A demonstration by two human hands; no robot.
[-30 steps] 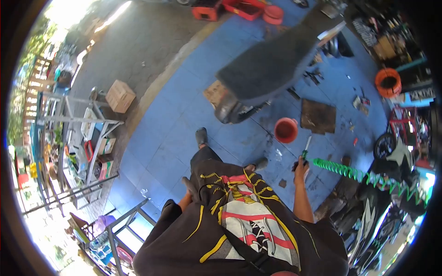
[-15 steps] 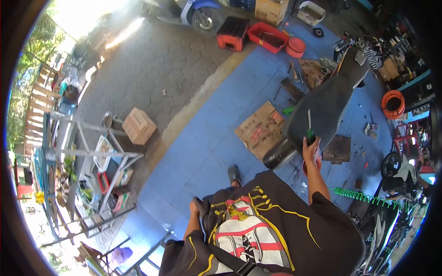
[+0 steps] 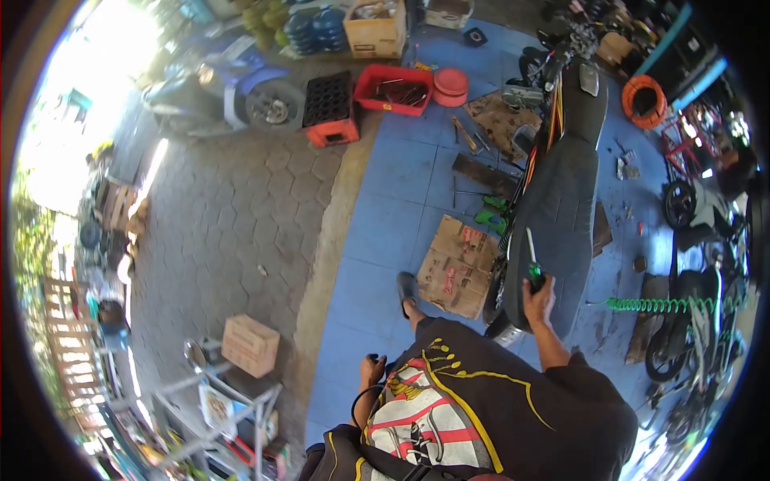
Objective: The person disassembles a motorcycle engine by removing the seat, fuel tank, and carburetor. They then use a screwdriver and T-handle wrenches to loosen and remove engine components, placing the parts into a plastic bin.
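Note:
My right hand (image 3: 540, 302) is closed around a screwdriver (image 3: 535, 275) with a green and black handle, its blade pointing away from me. It is over the rear of a long black motorcycle seat (image 3: 561, 192), overlapping it in this view. The motorcycle stands on the blue tiled floor with its front end far from me; its silver exhaust (image 3: 505, 329) shows by my shirt. Low at my left side, my left hand (image 3: 371, 370) is closed, with something small and dark at its fingers that I cannot make out. A thin black loop curves beside that wrist.
Flattened cardboard (image 3: 459, 268) lies left of the motorcycle, near a green power tool (image 3: 491, 218). Farther off are a red tray of tools (image 3: 393, 90), a red crate (image 3: 330, 128) and a parked blue scooter (image 3: 249, 96). A green coiled hose (image 3: 662, 305) stretches across the right.
My view has turned, so the motorcycle now appears more upright and the blue scooter shows more fully. My left hand has moved forward from my shirt's side. The screwdriver stays in my right hand.

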